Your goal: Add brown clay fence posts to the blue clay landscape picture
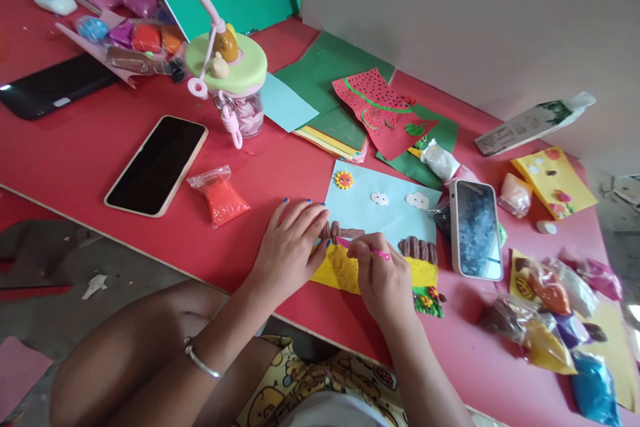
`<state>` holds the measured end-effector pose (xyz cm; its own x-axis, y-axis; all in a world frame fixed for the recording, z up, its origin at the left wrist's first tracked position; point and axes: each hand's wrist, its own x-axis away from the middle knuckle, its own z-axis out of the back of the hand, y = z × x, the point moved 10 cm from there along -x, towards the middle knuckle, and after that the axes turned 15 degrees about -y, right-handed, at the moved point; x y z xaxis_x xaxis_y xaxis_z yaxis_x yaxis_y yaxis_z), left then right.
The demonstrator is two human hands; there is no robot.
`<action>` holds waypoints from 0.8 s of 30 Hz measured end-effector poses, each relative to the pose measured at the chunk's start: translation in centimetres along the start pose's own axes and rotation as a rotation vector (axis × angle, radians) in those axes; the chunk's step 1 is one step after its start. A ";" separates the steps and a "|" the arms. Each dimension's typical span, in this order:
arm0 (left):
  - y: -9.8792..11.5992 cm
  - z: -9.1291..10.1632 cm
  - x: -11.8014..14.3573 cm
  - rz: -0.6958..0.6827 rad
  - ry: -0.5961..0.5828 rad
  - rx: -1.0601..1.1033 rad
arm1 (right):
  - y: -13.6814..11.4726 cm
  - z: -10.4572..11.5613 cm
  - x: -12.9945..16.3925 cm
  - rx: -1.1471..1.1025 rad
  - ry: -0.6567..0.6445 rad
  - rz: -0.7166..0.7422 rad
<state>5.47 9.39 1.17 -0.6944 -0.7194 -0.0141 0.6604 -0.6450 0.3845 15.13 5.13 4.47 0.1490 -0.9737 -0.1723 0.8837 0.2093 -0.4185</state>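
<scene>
A light blue sheet [360, 187] lies before me with a clay picture on it: a sun [344, 179], white clouds [417, 200], brown fence-like pieces [419, 249], a yellow clay band [334, 271] and a green patch with flowers [428, 301]. My left hand [293, 247] rests flat at the sheet's left edge, fingers stretched out. In my right hand [384, 275] is a thin pink modelling tool [376, 253], gripped between thumb and fingers. Its tip touches the brown clay [336, 232] on the left side of the picture.
Left of the sheet lie a bag of red clay [224, 201] and a phone [156, 165]. A lidded cup with a straw [226, 67] stands behind. On the right are another phone [476, 229] and several clay bags [549, 345]. A watermelon picture [376, 100] lies at the back.
</scene>
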 end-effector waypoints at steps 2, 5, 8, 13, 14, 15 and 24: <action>0.0 0.0 0.0 -0.003 0.002 0.002 | 0.0 0.0 0.0 0.006 -0.002 0.000; 0.0 0.0 0.0 -0.004 0.002 0.005 | 0.1 -0.1 0.1 0.020 0.001 0.004; 0.1 0.0 0.0 -0.003 0.000 0.007 | 0.1 -0.2 0.1 0.030 0.001 0.006; 0.1 0.1 0.0 0.000 -0.001 0.009 | 0.0 -0.3 0.1 0.026 0.000 0.013; 0.0 0.1 0.0 0.001 -0.004 0.010 | 0.0 -0.3 0.1 0.022 -0.002 0.013; 0.0 0.1 0.0 0.002 -0.006 0.011 | 0.0 -0.3 0.1 0.014 -0.004 0.012; -0.2 -0.1 -0.3 -0.001 -0.005 0.011 | 0.6 5.2 3.8 -0.096 0.425 0.144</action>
<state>5.61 9.73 1.03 -0.6966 -0.7174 -0.0105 0.6564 -0.6431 0.3944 18.52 1.10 8.24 0.0547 -0.8148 -0.5771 0.8193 0.3670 -0.4405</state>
